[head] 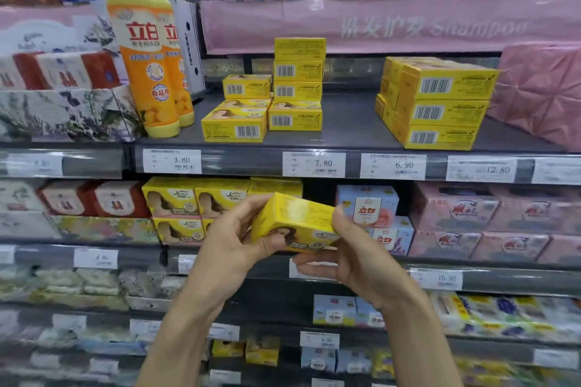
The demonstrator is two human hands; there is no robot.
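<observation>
I hold a small yellow soap box (295,220) in front of the shop shelves, tilted, with a printed picture on its lower face. My left hand (229,248) grips its left end, thumb on the front and fingers over the top. My right hand (355,254) grips its right end, with the lower fingers loosely spread beneath the box. On the upper shelf (345,132) lie more boxes of the same kind: a low group (235,126), a taller stack (298,85) and a block of several (440,104) to the right.
Two orange-yellow detergent bottles (147,50) stand at the left of the upper shelf. Pink packs (540,94) fill its right end. Price tags (314,164) line the shelf edge. Below are more yellow boxes (188,201), blue soap boxes (367,204) and pink packs (471,214).
</observation>
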